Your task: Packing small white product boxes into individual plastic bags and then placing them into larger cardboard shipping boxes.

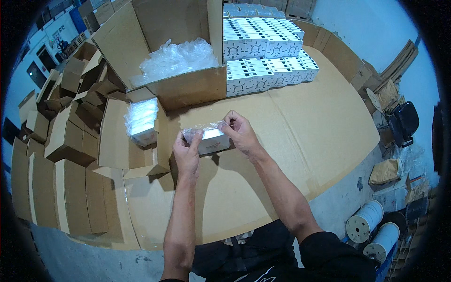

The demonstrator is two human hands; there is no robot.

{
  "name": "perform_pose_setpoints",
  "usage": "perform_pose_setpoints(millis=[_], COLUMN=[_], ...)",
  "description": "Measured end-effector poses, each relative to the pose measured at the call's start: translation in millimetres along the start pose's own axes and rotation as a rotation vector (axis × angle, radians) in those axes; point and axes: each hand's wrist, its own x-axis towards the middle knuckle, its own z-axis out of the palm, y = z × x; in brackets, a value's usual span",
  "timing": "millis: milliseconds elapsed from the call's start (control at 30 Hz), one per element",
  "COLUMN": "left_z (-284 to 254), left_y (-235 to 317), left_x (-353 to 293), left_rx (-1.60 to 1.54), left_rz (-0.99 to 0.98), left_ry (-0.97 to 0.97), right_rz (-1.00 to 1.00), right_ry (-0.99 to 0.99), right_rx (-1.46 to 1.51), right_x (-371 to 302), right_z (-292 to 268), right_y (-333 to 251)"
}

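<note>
A small white box (215, 143) with a clear plastic bag (203, 127) about its top is held between both hands, just above the cardboard-covered table. At its left end, my left hand (188, 152) pinches the bag and box between thumb and fingers. My right hand (242, 133) grips the plastic at the right upper corner, fingers closed. To the left stands an open cardboard carton (162, 145), partly filled with a row of bagged white boxes (142, 120). Behind it, a larger open carton (188, 89) holds a heap of clear plastic bags (181, 58).
Stacked white printed boxes (249, 77) stand at the back, right of the large carton. Empty cardboard cartons (70, 136) crowd the left side. Past the table's right edge are cable spools (365, 221), a black chair (404, 122) and paper scraps on the floor.
</note>
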Motion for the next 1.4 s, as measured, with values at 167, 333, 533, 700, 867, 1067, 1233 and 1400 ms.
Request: perform_pose_setpoints(millis=[167,333,533,700,867,1067,1233,1400], left_z=[-4.7,2.5,-1.3,1.0,7.6,1.3,-4.2,-8.5], left_y=[-2.6,-4.4,-0.8,13.9,40.6,42.6,29.2,28.8], left_x=[-2.4,-2.7,0.8,-5.3,-21.9,-23.4,-14.6,-9.7], left_rx=[-0.040,-0.041,-0.059,0.145,0.930,0.883,0.653,0.472], left_rz=[-0.019,0.021,-0.014,-0.083,0.960,0.607,0.305,-0.008], left_ry=[0.013,0.007,0.053,0.156,0.100,-0.156,-0.170,-0.188], right_rz=[-0.122,-0.248,0.098,0.135,0.163,0.186,0.115,-0.359], right_ry=[0.121,-0.066,-0.076,-0.070,-0.084,-0.097,-0.116,-0.194], right_rx=[0.198,-0.051,-0.209,-0.218,-0.211,-0.234,-0.378,-0.872], right_x=[-13.9,-16.0,-19.8,-17.4,-22.2,-22.3,-18.1,-13.6], right_z=[23.8,-7.5,-5.7,-9.6,-11.8,-6.2,-13.8,-6.9], right_y=[-23.1,-25.4,-34.2,-32.0,-38.0,-44.7,-47.0,-58.2])
